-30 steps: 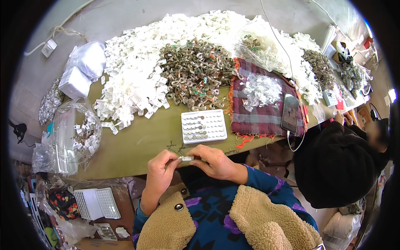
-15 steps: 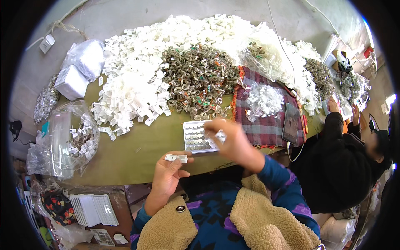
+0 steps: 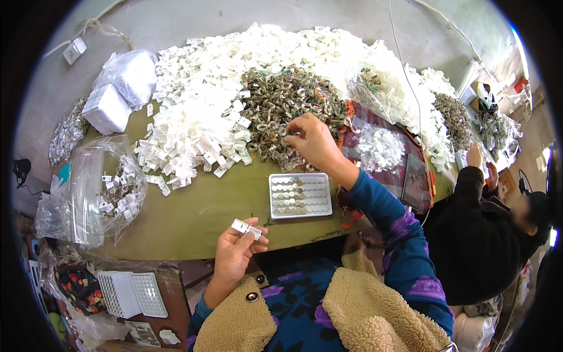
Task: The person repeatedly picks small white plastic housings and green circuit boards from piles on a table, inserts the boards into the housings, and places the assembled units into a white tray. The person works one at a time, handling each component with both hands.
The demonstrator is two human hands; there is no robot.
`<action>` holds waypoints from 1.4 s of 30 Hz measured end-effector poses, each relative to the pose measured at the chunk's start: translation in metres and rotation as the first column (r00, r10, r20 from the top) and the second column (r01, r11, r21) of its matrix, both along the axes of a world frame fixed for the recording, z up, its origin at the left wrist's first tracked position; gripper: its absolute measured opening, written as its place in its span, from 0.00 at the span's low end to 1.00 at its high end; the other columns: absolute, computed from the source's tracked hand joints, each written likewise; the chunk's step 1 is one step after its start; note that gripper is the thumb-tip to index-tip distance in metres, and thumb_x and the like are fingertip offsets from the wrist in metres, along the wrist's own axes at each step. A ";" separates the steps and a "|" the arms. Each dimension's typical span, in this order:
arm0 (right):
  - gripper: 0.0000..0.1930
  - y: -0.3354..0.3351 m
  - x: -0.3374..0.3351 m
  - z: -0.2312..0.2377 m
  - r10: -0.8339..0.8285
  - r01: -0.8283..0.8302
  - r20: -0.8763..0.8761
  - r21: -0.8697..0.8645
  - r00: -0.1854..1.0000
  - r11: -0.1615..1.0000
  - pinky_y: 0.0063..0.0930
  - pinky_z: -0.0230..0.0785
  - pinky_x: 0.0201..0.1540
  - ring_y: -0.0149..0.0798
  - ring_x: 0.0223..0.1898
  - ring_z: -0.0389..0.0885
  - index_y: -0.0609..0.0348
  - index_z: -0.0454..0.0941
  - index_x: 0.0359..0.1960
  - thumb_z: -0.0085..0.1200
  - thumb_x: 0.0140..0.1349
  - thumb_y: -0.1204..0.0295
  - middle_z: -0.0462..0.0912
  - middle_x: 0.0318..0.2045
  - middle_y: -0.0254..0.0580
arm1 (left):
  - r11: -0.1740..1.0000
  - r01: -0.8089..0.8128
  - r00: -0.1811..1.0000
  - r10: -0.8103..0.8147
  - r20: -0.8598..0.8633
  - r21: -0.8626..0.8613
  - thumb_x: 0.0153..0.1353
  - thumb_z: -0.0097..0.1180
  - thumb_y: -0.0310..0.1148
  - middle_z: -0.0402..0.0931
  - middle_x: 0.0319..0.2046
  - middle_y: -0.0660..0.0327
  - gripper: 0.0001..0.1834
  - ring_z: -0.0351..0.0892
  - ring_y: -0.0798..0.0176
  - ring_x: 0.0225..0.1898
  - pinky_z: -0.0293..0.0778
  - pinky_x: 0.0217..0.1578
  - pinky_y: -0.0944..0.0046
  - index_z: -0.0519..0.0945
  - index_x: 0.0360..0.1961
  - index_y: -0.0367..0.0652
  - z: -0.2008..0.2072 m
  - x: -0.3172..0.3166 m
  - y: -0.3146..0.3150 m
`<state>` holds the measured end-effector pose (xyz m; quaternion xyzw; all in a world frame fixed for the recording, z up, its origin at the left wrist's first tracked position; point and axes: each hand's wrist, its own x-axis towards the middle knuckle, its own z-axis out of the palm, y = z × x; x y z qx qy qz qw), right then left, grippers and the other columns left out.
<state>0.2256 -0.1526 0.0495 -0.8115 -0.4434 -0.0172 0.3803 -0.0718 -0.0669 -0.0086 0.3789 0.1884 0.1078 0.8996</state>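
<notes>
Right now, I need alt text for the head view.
A person's left hand holds a small white part over a green table; the right hand is over a pile of brownish looped parts. In front of the pile sits a white tray partly filled with round discs; a heap of white pieces spreads behind.

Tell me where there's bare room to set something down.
The widest bare patch of green tabletop lies between the clear bag and white tray, below the white pile; the left hand borders its near side. A narrower strip lies between tray and near edge. Crowded: far side and right, with the brown pile and plaid cloth.
</notes>
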 end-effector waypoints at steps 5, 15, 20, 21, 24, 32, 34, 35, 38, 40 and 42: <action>0.09 0.006 0.014 0.028 0.040 -0.003 -0.248 0.147 0.968 0.989 0.30 0.71 0.35 0.34 0.30 0.77 0.63 0.84 0.37 0.64 0.55 0.74 0.81 0.30 0.43 | 1.000 -0.016 1.000 0.016 0.015 -0.027 0.68 0.54 0.25 0.81 0.44 0.45 0.17 0.84 0.60 0.37 0.84 0.38 0.62 0.73 0.55 0.31 -0.003 0.001 -0.001; 0.08 0.028 0.050 0.061 0.162 -0.145 -0.222 0.091 0.961 0.985 0.19 0.73 0.47 0.27 0.40 0.82 0.62 0.84 0.43 0.58 0.65 0.75 0.86 0.38 0.36 | 0.997 -0.078 0.997 0.078 0.021 -0.002 0.68 0.55 0.25 0.81 0.43 0.46 0.15 0.83 0.61 0.36 0.84 0.39 0.61 0.74 0.54 0.31 -0.005 -0.001 -0.005; 0.07 0.045 0.049 0.059 0.370 -0.152 -0.405 0.477 0.836 0.866 0.21 0.73 0.49 0.28 0.43 0.82 0.64 0.81 0.44 0.54 0.67 0.77 0.86 0.39 0.37 | 0.992 -0.114 0.992 0.117 0.045 -0.048 0.68 0.55 0.26 0.81 0.42 0.47 0.15 0.83 0.62 0.35 0.83 0.39 0.62 0.74 0.53 0.32 -0.007 -0.001 -0.005; 0.07 0.047 0.038 0.059 0.316 -0.196 -0.399 0.313 0.861 0.929 0.22 0.74 0.49 0.29 0.43 0.82 0.65 0.79 0.45 0.53 0.68 0.78 0.86 0.38 0.38 | 0.992 -0.117 0.991 0.120 0.057 -0.051 0.68 0.55 0.26 0.81 0.42 0.47 0.15 0.83 0.62 0.35 0.83 0.39 0.62 0.74 0.53 0.32 -0.007 -0.002 -0.006; 0.09 0.045 -0.013 0.062 0.446 -0.281 -0.440 0.390 0.780 0.877 0.23 0.74 0.50 0.30 0.44 0.83 0.65 0.75 0.47 0.53 0.68 0.78 0.85 0.36 0.40 | 0.985 -0.165 0.980 0.169 0.103 -0.048 0.68 0.55 0.27 0.81 0.42 0.49 0.15 0.82 0.64 0.34 0.82 0.39 0.63 0.74 0.54 0.33 -0.004 -0.002 0.003; 0.10 0.005 -0.161 0.026 0.408 -0.379 -0.824 0.259 0.393 0.888 0.16 0.65 0.24 0.20 0.25 0.74 0.65 0.74 0.42 0.60 0.62 0.78 0.78 0.24 0.32 | 0.898 -0.427 0.885 0.391 0.254 0.108 0.60 0.64 0.23 0.81 0.42 0.55 0.14 0.82 0.66 0.39 0.81 0.41 0.65 0.79 0.48 0.33 0.009 -0.015 0.015; 0.10 0.005 -0.169 0.015 0.361 -0.343 -0.919 0.291 0.160 0.893 0.14 0.67 0.24 0.22 0.25 0.76 0.65 0.74 0.40 0.62 0.62 0.77 0.79 0.24 0.33 | 0.878 -0.422 0.890 0.354 0.288 0.226 0.60 0.64 0.21 0.81 0.42 0.55 0.14 0.81 0.66 0.41 0.80 0.42 0.66 0.79 0.47 0.33 0.013 -0.017 0.018; 0.10 0.004 -0.170 0.011 0.339 -0.319 -0.938 0.300 0.076 0.899 0.14 0.68 0.24 0.23 0.25 0.78 0.64 0.74 0.39 0.63 0.61 0.77 0.80 0.25 0.34 | 0.867 -0.416 0.895 0.336 0.295 0.273 0.59 0.63 0.20 0.81 0.43 0.55 0.14 0.81 0.66 0.42 0.80 0.43 0.66 0.79 0.47 0.33 0.015 -0.018 0.019; 0.10 -0.002 -0.166 0.003 0.312 -0.273 -0.938 0.343 -0.151 0.899 0.14 0.71 0.24 0.25 0.24 0.80 0.63 0.74 0.38 0.65 0.61 0.76 0.82 0.26 0.37 | 0.793 -0.388 0.907 0.239 0.346 0.470 0.55 0.67 0.20 0.81 0.42 0.54 0.14 0.81 0.65 0.42 0.78 0.42 0.67 0.81 0.43 0.34 0.022 -0.022 0.027; 0.09 -0.007 -0.163 0.000 0.317 -0.276 -0.921 0.373 -0.226 0.886 0.15 0.72 0.24 0.26 0.22 0.80 0.64 0.75 0.39 0.63 0.63 0.74 0.83 0.26 0.40 | 0.721 -0.377 0.913 0.183 0.364 0.582 0.54 0.69 0.21 0.82 0.40 0.54 0.13 0.81 0.65 0.40 0.77 0.41 0.68 0.82 0.41 0.35 0.025 -0.022 0.029; 0.09 -0.012 -0.160 -0.002 0.312 -0.263 -0.905 0.389 -0.289 0.883 0.16 0.72 0.25 0.27 0.21 0.79 0.65 0.76 0.40 0.61 0.64 0.73 0.83 0.26 0.41 | 0.687 -0.350 0.921 0.128 0.368 0.637 0.53 0.69 0.21 0.83 0.39 0.53 0.12 0.81 0.65 0.40 0.76 0.40 0.68 0.83 0.39 0.35 0.029 -0.023 0.031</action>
